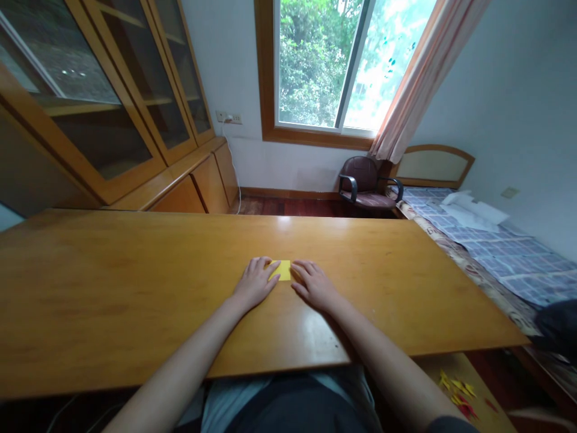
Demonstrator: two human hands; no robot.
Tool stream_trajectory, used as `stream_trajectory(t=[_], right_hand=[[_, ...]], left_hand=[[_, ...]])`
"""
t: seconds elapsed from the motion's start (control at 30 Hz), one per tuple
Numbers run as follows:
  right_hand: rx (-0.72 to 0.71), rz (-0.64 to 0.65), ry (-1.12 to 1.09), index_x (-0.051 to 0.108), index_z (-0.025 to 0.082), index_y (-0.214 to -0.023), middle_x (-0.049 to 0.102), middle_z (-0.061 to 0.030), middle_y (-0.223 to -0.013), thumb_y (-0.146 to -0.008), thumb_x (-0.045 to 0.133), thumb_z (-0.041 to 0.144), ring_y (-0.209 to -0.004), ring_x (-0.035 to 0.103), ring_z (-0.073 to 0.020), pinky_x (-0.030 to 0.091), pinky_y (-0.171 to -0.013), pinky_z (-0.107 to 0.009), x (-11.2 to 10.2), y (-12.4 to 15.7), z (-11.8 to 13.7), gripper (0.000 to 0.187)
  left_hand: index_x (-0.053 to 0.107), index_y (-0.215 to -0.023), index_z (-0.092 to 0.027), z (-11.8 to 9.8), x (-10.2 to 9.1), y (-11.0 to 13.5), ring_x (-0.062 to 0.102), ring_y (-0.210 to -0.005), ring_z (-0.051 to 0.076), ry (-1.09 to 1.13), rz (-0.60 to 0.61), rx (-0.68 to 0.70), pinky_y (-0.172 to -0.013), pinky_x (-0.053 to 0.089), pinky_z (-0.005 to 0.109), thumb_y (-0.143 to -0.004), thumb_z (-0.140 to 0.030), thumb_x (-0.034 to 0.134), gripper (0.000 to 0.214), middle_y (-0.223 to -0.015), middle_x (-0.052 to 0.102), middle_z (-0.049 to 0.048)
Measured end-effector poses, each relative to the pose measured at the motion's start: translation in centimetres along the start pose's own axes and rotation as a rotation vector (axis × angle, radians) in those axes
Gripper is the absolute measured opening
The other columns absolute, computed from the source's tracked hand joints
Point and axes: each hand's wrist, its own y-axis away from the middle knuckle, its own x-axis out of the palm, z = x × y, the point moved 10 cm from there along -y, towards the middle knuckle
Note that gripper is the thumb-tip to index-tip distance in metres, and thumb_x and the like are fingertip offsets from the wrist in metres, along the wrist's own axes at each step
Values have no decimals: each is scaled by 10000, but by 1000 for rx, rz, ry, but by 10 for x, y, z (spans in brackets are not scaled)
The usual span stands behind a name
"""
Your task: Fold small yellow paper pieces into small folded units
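Note:
A small yellow square of paper (284, 270) lies flat on the wooden table (135, 288), between my two hands. My left hand (256, 281) rests palm down with its fingers apart, and its fingertips cover the paper's left edge. On the other side, my right hand (314, 284) lies palm down on the table, fingers spread, with its fingertips close to the paper's right edge. Whether those right fingertips touch the paper is too small to tell. Neither hand grips anything.
Below the table's right front, folded yellow and red paper pieces (460, 394) lie on a lower wooden surface. Beyond the far edge stands a dark red armchair (363, 180). A bed (487, 240) is at right, a glass-doored cabinet (135, 78) at left.

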Motion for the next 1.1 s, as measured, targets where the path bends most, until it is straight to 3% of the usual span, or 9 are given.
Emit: stream_trajectory(t=[0.17,0.3,0.6,1.1], right_hand=[[-18,4,28,497,219,-1363,467,-95,-1417,-938,560,373,-1316,382,-264,320,-1126,-452,2,0,2,457],[-6,5,16,518,212,-1344,497,-88,-1395,-932,569,358,-1309,395,-261,323,-1129,-439,3,0,-1,440],[31,-19,-46,570,213,-1303,553,-98,-1338,-917,577,291,-1290,435,-249,350,-1115,-443,3,0,-11,394],[8,-104,-146,687,201,-1141,645,-85,-1224,-909,561,190,-1205,529,-227,398,-1084,-427,-3,3,-11,264]], left_hand=[[545,-1303,-270,13,-9,-5,410,-1209,269,94,25,104,-1068,382,464,-918,-393,501,406,-1286,501,78],[504,-1340,-258,21,-12,-3,416,-1257,255,135,48,106,-1098,369,453,-910,-399,513,454,-1345,497,70],[541,-1320,-246,13,-6,2,404,-1317,263,123,86,111,-1119,350,465,-893,-481,526,487,-1393,510,70],[594,-1249,-231,14,-12,5,464,-1258,221,111,41,123,-1107,374,431,-928,-357,498,357,-1326,572,54]])
